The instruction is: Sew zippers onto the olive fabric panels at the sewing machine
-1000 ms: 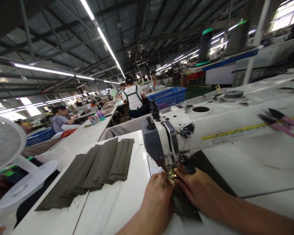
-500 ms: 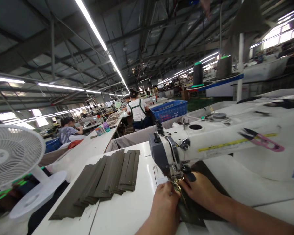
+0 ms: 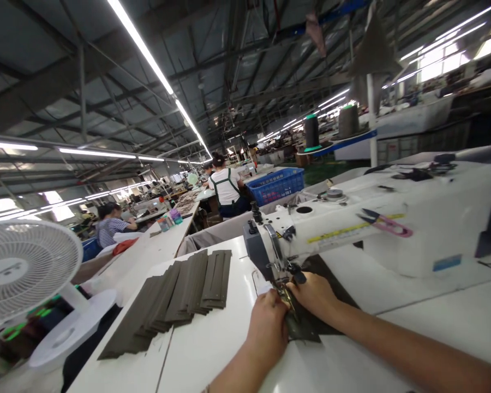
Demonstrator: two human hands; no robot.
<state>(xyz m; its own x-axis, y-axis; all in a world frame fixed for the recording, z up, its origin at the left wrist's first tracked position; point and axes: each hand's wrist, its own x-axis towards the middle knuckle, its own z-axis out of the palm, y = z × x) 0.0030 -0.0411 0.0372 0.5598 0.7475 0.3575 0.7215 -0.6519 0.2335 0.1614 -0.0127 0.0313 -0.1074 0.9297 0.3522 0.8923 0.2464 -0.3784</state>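
Dark olive fabric (image 3: 304, 329) lies under the needle area of a white sewing machine (image 3: 343, 218). My left hand (image 3: 267, 322) has its fingers bent and pressed together on the fabric's left edge, just in front of the presser foot (image 3: 283, 278). On the other side, my right hand (image 3: 317, 295) grips the fabric close to the needle, thumb and fingers drawn in; its fingertips are partly hidden by the machine head. A shiny brass-coloured metal part (image 3: 287, 299) shows between the two hands. The needle itself is too small to make out.
Overlapping stacks of olive fabric strips (image 3: 180, 292) lie left on the white table (image 3: 204, 349). A white fan (image 3: 28, 273) stands at far left. Pink-handled thread snips (image 3: 387, 222) rest on the machine arm. Beyond are a blue crate (image 3: 276, 185), thread cones (image 3: 311, 132) and seated co-workers (image 3: 227, 188).
The view has shifted back and to the right, showing more of the machine's right end. Both hands stay at the fabric by the needle, with little visible change in their grip.
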